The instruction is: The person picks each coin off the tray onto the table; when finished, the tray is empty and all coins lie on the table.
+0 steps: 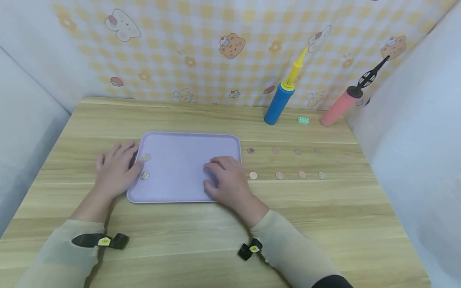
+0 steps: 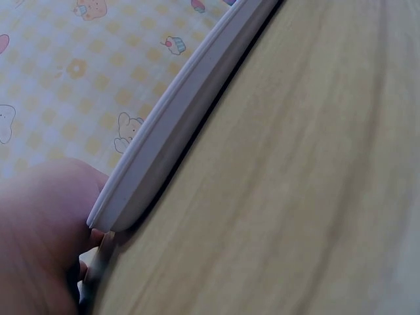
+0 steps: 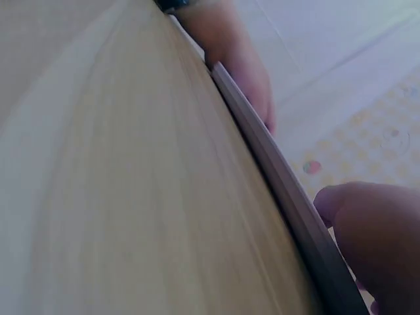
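Note:
A shallow lilac tray (image 1: 173,168) lies flat on the wooden table. Two silvery coins (image 1: 144,175) lie inside it by its left rim. My left hand (image 1: 117,170) rests at that rim, its thumb over the edge near the coins and its fingers spread outside on the table. Over the right part of the tray is my right hand (image 1: 228,180), palm down with loosely bent fingers; no object shows in it, though its underside is hidden. In the right wrist view the tray's side (image 3: 282,177) runs past the right thumb (image 3: 348,203).
Two rows of coins, coppery (image 1: 279,175) and silvery (image 1: 321,175), lie right of the tray. Behind them stand a blue pump (image 1: 277,105) with a yellow nozzle and a pink pump (image 1: 338,108) with a black nozzle, a small green toy brick (image 1: 303,120) between them.

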`<act>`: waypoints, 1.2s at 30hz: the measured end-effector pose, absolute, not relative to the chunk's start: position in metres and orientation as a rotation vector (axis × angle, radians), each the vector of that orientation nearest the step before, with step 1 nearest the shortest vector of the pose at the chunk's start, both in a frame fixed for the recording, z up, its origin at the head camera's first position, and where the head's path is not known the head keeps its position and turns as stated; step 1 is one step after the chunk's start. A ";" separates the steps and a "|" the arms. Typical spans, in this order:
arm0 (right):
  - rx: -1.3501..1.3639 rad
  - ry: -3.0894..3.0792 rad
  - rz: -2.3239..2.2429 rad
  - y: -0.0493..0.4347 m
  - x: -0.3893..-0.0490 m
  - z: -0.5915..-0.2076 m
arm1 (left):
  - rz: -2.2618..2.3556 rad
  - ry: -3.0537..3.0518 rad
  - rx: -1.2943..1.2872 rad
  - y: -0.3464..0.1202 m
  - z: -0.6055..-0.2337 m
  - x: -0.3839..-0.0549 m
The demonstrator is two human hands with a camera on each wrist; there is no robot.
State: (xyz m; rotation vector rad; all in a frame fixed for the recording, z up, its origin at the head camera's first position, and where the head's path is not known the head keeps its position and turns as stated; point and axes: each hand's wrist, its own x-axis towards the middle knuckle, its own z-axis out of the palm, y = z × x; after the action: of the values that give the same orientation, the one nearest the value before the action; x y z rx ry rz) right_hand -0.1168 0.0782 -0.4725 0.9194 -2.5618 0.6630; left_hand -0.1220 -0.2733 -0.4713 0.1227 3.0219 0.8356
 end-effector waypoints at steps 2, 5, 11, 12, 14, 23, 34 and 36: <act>0.934 -2.590 0.623 0.067 -0.114 -0.471 | 0.840 3.017 0.116 -0.274 -0.471 -0.122; 0.948 -2.663 0.549 0.049 -0.110 -0.467 | 0.843 3.013 0.105 -0.274 -0.471 -0.122; 0.968 -2.781 0.381 0.013 -0.104 -0.464 | 0.832 3.011 0.094 -0.276 -0.470 -0.121; 0.977 -2.787 0.358 0.007 -0.104 -0.464 | 0.830 3.011 0.093 -0.276 -0.470 -0.120; 0.999 -2.780 0.325 -0.003 -0.104 -0.464 | 0.827 3.011 0.091 -0.277 -0.470 -0.120; 1.052 -2.673 0.267 -0.039 -0.114 -0.464 | 0.810 3.027 0.104 -0.275 -0.473 -0.123; 1.145 -2.660 0.275 -0.060 -0.123 -0.468 | 0.823 3.030 0.103 -0.274 -0.472 -0.123; 1.161 -2.660 0.284 -0.061 -0.123 -0.469 | 0.820 3.031 0.100 -0.275 -0.472 -0.123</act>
State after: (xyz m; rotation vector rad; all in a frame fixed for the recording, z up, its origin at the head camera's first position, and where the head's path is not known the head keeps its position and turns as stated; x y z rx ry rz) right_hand -0.1227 -0.0613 -0.4690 1.1607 -2.6604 0.2843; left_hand -0.1226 -0.2750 -0.4720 0.0996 3.0311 0.8200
